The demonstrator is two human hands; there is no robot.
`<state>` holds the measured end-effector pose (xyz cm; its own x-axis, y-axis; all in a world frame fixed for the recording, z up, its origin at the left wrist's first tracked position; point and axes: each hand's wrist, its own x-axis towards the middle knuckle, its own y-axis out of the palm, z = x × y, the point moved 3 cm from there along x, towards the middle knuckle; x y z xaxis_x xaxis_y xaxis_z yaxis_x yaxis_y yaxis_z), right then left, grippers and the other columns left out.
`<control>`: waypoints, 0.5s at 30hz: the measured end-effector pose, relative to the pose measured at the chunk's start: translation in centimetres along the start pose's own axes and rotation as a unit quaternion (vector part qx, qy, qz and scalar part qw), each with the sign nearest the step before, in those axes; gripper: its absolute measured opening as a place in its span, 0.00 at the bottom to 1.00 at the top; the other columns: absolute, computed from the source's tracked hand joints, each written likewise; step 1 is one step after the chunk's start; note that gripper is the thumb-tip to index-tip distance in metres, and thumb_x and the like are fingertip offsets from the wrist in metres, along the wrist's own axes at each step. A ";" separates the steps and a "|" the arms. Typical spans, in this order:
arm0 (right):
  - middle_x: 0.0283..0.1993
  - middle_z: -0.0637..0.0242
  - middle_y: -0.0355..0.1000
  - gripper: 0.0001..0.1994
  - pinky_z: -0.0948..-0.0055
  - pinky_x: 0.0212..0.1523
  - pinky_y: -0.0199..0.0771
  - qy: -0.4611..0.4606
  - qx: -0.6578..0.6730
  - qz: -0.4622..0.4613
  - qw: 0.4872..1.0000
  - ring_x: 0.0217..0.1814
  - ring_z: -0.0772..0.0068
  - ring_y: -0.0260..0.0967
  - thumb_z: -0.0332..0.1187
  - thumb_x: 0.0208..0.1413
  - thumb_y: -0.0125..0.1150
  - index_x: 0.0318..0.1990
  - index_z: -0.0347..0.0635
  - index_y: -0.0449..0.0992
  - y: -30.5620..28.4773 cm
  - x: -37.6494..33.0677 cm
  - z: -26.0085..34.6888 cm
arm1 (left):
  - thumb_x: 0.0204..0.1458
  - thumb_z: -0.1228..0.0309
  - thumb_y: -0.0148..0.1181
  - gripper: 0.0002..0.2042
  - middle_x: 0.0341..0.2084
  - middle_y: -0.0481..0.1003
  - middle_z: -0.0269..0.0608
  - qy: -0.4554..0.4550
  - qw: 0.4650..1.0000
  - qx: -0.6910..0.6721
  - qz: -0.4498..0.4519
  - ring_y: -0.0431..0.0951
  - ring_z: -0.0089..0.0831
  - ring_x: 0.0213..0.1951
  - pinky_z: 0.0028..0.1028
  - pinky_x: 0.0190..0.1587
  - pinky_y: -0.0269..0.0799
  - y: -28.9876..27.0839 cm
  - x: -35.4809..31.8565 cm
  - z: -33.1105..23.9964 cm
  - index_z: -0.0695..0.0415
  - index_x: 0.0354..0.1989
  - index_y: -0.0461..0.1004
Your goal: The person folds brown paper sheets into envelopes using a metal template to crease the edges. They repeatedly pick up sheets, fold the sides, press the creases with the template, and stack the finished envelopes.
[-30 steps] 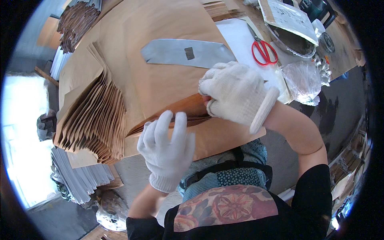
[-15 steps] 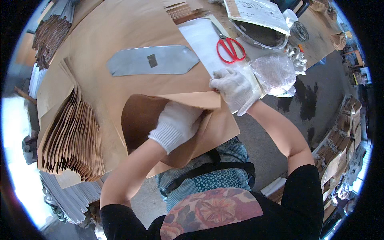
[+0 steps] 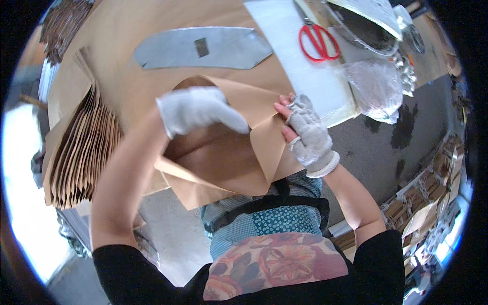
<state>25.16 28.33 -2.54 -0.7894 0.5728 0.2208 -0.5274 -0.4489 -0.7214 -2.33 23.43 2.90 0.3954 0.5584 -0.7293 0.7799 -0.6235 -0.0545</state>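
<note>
A brown paper bag [image 3: 218, 157] lies on the table's near edge with its mouth spread wide into a folded, angular opening. Over that opening reaches my left hand [image 3: 195, 109] in a white knit glove, blurred, with one digit stretched to the right and the hand apparently open. At the bag's right end is my right hand [image 3: 308, 133], wearing a worn glove that leaves the fingertips bare. Its fingers and thumb are apart and touch the folded paper. Beyond the bag lies a flat grey template [image 3: 229, 48] with clipped corners and a small dark patch.
Red-handled scissors [image 3: 319, 43] lie on a white sheet [image 3: 284, 56] at the far right. Beside them are a clear plastic bag [image 3: 376, 86] and a lidded basin [image 3: 363, 25]. A fanned stack of brown paper bags [image 3: 84, 157] stands at the left.
My left hand has come out of the bag's mouth and moved up and left. The mouth has opened wider into folded corners. My right hand's fingers have spread; the view has shifted.
</note>
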 end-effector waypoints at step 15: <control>0.79 0.67 0.65 0.30 0.48 0.85 0.47 -0.238 -0.196 0.139 0.941 0.85 0.54 0.56 0.46 0.56 0.69 0.69 0.62 0.77 5.2 -5.0 5.1 | 0.63 0.47 0.55 0.25 0.47 0.84 0.55 -0.112 0.877 0.234 -0.404 0.83 0.56 0.51 0.49 0.57 0.77 -0.8 1.4 3.1 0.58 0.47 0.84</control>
<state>24.76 19.65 -4.02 -0.9802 0.0561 0.1901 -0.1975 -0.1948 -0.9607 -3.90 23.04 -0.23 -0.3413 0.8328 -0.4359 0.4561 -0.2588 -0.8515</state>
